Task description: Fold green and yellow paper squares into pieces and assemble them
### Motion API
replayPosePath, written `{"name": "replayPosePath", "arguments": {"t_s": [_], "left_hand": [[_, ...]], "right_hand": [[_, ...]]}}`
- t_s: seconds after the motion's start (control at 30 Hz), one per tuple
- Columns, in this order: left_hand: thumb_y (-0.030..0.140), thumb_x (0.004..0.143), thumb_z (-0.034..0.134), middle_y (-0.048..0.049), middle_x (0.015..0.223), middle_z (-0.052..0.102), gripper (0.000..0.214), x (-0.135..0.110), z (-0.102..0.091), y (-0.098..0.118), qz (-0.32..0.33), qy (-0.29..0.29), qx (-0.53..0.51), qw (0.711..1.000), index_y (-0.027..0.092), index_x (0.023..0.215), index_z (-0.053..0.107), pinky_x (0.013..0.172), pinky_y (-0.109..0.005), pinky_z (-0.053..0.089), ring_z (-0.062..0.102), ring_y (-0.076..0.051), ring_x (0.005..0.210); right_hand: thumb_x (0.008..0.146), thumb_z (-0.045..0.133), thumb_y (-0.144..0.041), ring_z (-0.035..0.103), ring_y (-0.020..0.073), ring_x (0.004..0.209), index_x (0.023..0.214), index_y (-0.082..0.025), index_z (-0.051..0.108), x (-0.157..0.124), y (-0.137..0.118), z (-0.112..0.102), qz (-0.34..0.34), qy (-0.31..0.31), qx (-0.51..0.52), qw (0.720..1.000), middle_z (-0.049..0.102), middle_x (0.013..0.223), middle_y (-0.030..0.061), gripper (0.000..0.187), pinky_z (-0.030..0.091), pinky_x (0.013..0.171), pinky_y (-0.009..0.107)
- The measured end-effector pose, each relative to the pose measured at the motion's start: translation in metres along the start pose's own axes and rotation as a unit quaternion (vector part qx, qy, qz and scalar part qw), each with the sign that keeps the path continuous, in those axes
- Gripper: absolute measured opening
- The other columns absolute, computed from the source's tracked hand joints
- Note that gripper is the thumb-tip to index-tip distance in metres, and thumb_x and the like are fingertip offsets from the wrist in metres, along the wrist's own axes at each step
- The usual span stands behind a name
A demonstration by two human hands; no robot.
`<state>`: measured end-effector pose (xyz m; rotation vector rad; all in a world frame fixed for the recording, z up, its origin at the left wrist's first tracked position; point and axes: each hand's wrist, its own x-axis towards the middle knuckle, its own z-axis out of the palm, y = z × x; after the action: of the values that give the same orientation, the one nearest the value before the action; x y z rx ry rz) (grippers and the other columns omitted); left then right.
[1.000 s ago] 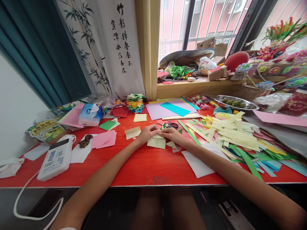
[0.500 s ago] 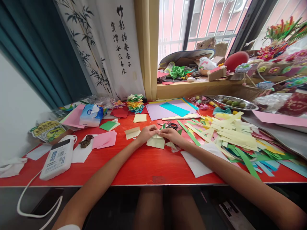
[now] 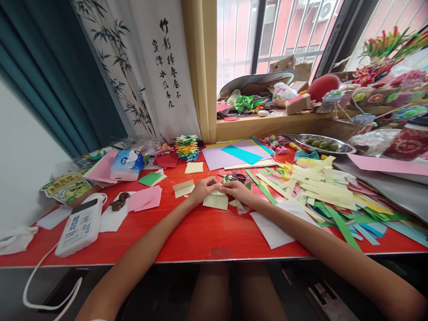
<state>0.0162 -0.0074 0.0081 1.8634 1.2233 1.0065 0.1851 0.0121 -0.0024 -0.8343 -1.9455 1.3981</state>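
My left hand [image 3: 204, 189] and my right hand [image 3: 235, 189] meet fingertip to fingertip near the middle of the red table. Both are closed in a pinch on a small piece of pale yellow paper, mostly hidden by the fingers. Just below them a creased pale yellow sheet [image 3: 216, 202] shows; whether it is part of the pinched piece I cannot tell. Left of my left hand lies another creased yellow paper [image 3: 183, 188]. Black-handled scissors [image 3: 239, 177] lie behind my right hand, with small green and yellow scraps around.
A heap of cut paper strips [image 3: 324, 187] covers the right side. White paper [image 3: 272, 227] lies under my right forearm. Pink paper [image 3: 146, 199], a tissue pack [image 3: 126, 166] and a white device [image 3: 79, 228] are at left. Large coloured sheets [image 3: 214, 157] lie at the back.
The view has shifted slightly. Both hands stay together at the same spot, with only small finger movement over the yellow paper.
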Motion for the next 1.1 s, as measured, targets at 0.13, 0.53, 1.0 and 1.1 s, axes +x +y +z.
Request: {"name": "replayPosePath", "arguments": {"t_s": [0.13,0.53,1.0,1.1], "left_hand": [[0.037,0.076,0.049,0.0015,0.068,0.053,0.023,-0.0003,0.0004,-0.0012,-0.002,0.0,0.002,1.0,0.015,0.072,0.053,0.057,-0.02,0.035,0.046,-0.01,0.063],[0.037,0.077,0.048,0.0012,0.069,0.054,0.023,-0.0001,-0.0002,-0.0008,0.008,-0.007,0.012,1.0,0.015,0.074,0.053,0.059,-0.02,0.035,0.047,-0.01,0.065],[0.038,0.076,0.048,0.0007,0.072,0.056,0.023,0.0014,-0.0005,-0.0058,0.001,-0.008,0.016,1.0,0.016,0.075,0.055,0.061,-0.021,0.037,0.049,-0.011,0.069],[0.037,0.076,0.048,0.0007,0.073,0.055,0.023,0.0017,-0.0005,-0.0048,-0.002,-0.009,0.011,1.0,0.016,0.075,0.054,0.061,-0.021,0.037,0.049,-0.011,0.069]], "right_hand": [[0.072,0.053,-0.049,0.039,0.0086,0.051,0.065,-0.013,0.05,0.0006,-0.0003,0.0,-0.003,0.002,-0.012,1.0,0.04,0.058,-0.002,0.036,0.031,0.047,0.022],[0.074,0.049,-0.049,0.039,0.0087,0.049,0.064,-0.014,0.049,0.0016,0.0016,-0.0002,-0.006,-0.002,-0.023,1.0,0.041,0.056,-0.0022,0.036,0.031,0.046,0.022],[0.073,0.052,-0.047,0.037,0.0084,0.051,0.062,-0.013,0.049,-0.0002,-0.0064,0.0015,-0.003,0.006,-0.039,0.999,0.04,0.055,-0.0019,0.035,0.029,0.047,0.022],[0.073,0.052,-0.048,0.038,0.0082,0.05,0.062,-0.014,0.047,0.0002,-0.0042,0.0014,0.0,0.005,-0.028,1.0,0.04,0.056,-0.0022,0.035,0.029,0.047,0.022]]}}
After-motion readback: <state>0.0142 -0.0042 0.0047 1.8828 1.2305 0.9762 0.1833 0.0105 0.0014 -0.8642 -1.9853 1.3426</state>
